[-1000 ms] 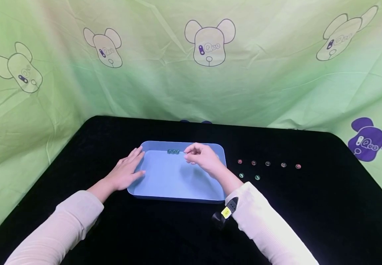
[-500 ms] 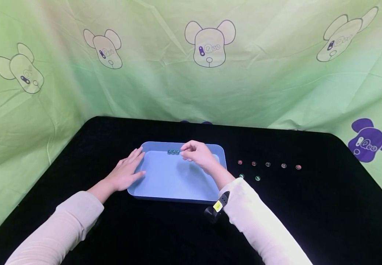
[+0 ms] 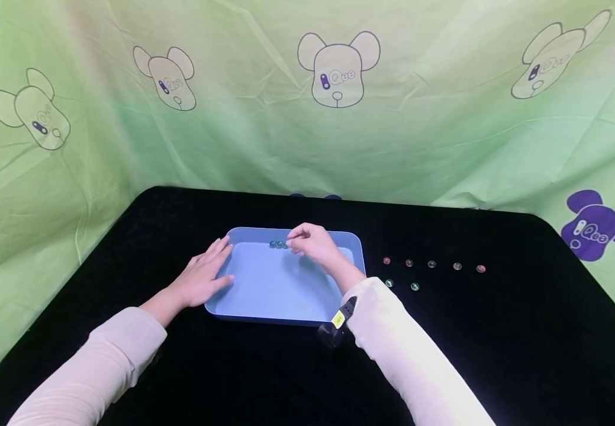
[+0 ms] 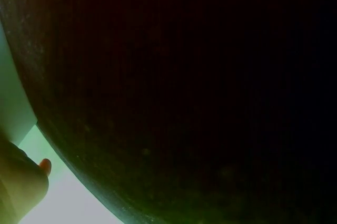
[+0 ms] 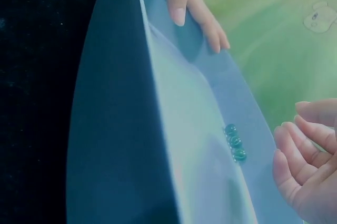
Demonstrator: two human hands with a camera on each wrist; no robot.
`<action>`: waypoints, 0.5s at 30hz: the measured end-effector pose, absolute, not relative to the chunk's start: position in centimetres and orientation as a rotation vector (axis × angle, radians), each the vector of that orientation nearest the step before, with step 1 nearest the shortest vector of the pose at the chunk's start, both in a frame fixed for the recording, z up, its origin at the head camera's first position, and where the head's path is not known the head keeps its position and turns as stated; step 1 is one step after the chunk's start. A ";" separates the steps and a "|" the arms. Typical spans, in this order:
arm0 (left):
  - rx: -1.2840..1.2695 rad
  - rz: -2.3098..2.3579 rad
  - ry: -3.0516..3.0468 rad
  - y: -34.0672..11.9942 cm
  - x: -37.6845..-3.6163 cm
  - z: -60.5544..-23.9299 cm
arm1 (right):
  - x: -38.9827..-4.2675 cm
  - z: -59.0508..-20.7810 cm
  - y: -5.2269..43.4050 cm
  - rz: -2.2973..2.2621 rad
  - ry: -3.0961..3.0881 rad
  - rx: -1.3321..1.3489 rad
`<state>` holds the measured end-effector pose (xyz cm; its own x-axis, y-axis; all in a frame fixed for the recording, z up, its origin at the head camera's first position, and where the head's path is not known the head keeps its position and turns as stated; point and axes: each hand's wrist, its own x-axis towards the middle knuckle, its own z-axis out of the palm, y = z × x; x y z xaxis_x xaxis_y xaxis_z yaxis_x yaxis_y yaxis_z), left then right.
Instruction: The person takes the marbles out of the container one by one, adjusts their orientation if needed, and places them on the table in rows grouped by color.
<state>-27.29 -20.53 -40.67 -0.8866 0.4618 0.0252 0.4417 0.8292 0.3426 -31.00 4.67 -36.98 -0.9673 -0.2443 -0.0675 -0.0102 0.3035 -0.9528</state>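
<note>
At the centre of the head view a blue tray (image 3: 280,296) sits on a black table (image 3: 499,355). The left hand (image 3: 200,278) lies flat with straight fingers (image 5: 181,8) on the tray's left rim. The right hand (image 3: 312,244) hovers over the tray's far edge, its fingers (image 5: 295,155) loosely curled and close together; whether they pinch anything cannot be told. Just left of its fingertips three green marbles (image 3: 277,244) lie in a touching row against the far wall, seen at lower right in the right wrist view (image 5: 234,142). Right of the tray, seven more marbles (image 3: 431,264) lie scattered on the table. The left wrist view is almost all dark.
</note>
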 end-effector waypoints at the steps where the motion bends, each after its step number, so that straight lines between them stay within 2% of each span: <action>1: 0.729 0.530 2.948 -20.5 -27.3 -40.7 | -31.1 -37.0 4.6 -1.724 2.370 -0.226; 15: 0.726 0.535 2.934 -20.6 -27.4 -40.7 | -32.8 -37.8 4.6 -1.723 2.393 -0.161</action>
